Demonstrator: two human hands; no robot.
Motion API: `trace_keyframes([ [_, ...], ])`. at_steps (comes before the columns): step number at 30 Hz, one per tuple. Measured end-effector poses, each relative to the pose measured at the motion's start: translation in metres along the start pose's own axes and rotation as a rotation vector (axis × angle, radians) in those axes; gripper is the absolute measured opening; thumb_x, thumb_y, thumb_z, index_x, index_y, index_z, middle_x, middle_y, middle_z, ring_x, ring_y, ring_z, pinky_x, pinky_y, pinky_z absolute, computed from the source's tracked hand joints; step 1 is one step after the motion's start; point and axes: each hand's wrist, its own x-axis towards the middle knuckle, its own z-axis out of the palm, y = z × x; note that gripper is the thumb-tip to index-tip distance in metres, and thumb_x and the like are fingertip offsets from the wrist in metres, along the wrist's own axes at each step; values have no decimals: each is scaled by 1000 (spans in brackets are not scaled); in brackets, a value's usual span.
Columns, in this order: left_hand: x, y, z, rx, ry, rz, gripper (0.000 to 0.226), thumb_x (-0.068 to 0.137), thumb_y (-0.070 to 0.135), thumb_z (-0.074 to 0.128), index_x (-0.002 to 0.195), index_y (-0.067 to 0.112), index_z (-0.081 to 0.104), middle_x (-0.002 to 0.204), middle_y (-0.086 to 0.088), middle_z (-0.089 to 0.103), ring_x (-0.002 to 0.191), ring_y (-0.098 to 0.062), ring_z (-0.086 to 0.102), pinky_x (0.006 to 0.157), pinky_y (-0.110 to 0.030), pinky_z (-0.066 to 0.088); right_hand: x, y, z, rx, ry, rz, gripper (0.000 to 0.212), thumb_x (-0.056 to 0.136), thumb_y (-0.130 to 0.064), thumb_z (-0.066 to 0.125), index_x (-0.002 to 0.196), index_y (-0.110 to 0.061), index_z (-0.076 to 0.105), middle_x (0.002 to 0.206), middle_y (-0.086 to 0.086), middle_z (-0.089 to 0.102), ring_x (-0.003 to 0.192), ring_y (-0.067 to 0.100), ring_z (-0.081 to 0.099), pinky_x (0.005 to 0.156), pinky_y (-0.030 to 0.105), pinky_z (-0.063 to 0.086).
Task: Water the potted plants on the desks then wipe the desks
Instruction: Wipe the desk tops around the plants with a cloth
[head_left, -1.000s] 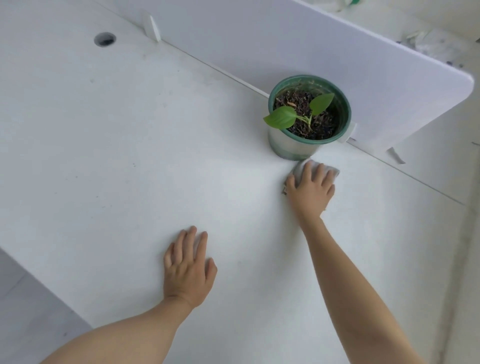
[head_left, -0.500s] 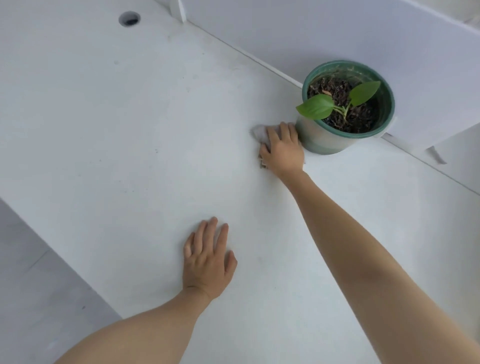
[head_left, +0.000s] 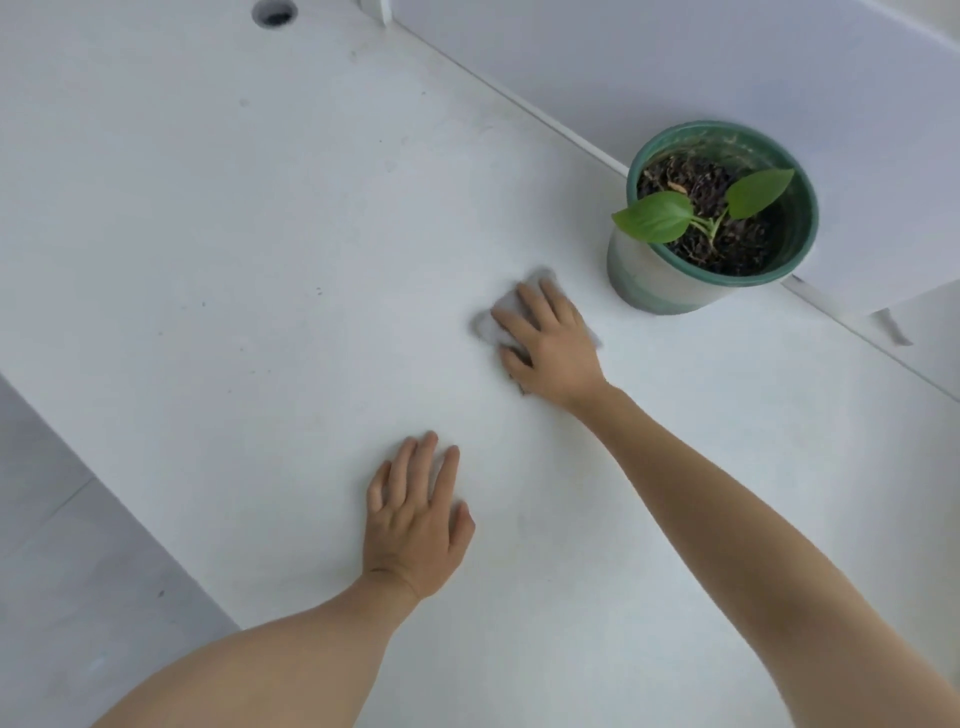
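Because the right hand (head_left: 550, 348) lies on top of the cloth (head_left: 488, 325), most of the cloth is hidden. Only blurry grey bits peek out past the fingertips and at the hand's right side, so its shape is hard to make out. The hole (head_left: 274, 11) at the upper left of the frame is cut off by the top edge. The white board (head_left: 675, 62) at the upper right is cut off too. Both arms run out of the bottom of the frame.

A green pot (head_left: 670, 296) stands right of the middle, just beside the board. It holds dark soil and a small plant (head_left: 657, 215) with two leaves. The pot is near the cloth, up and to its right, but not touching it. Grey floor (head_left: 62, 597) shows at the lower left.

The cloth lies on the desk (head_left: 234, 260) in the middle of the frame, under the right hand. That hand presses it down with straight, slightly spread fingers. The left hand (head_left: 415, 525) lies flat on the desk, below and left of the cloth and apart from it. Its fingers are straight and it holds nothing.
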Motion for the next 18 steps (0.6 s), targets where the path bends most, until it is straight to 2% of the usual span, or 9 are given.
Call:
trace_keyframes([
  [1,0,0,-1,-3,-13,-4,52,74,33,39,122,13,45,128,-16,58,120,-29,38,92,-42,29,-22,5,1,-15,2,-47,41,78,-30,47,112,-11,61,125,26,56,119,52,45,94,57,41],
  [3,1,0,-1,-10,-34,-12,52,75,32,39,122,13,44,125,-17,61,120,-29,38,92,-42,28,-64,23,-5,-53,-32,-100,37,80,-28,47,114,-16,57,126,23,56,123,45,42,96,51,41],
  [6,1,0,-2,-13,-51,-14,51,75,32,37,122,13,44,126,-17,60,120,-29,37,93,-42,27,-113,70,-20,-108,-5,11,39,80,-27,47,117,-17,55,128,23,55,121,45,45,95,54,43],
  [9,1,0,-2,-25,-52,-20,50,76,32,36,122,13,43,126,-17,60,120,-29,37,93,-42,27,-143,114,-43,-98,133,422,46,81,-33,43,119,-11,57,128,26,53,118,49,46,90,59,45],
  [11,1,1,-3,-29,-48,-20,50,76,31,36,121,12,44,125,-17,61,120,-29,36,93,-42,27,-149,121,-55,-38,247,808,55,79,-38,36,125,-12,53,140,21,40,130,41,32,104,52,32],
  [13,1,0,-2,-30,-41,-10,49,76,31,36,121,12,44,125,-18,61,120,-30,37,93,-42,27,-142,115,-54,1,281,1040,57,80,-41,33,130,-18,47,149,14,27,140,35,14,111,47,18],
  [15,1,0,-1,-32,-32,-3,49,76,30,37,121,11,45,125,-19,60,119,-30,37,92,-43,27,-123,97,-45,12,277,1081,49,87,-39,37,133,-23,43,153,12,20,143,35,4,113,47,11],
  [18,0,-1,0,-21,-26,0,50,77,31,36,122,12,43,125,-19,60,120,-30,36,93,-42,27,-89,58,-28,59,218,980,48,91,-33,40,139,-25,37,156,11,15,143,35,1,114,47,6],
])
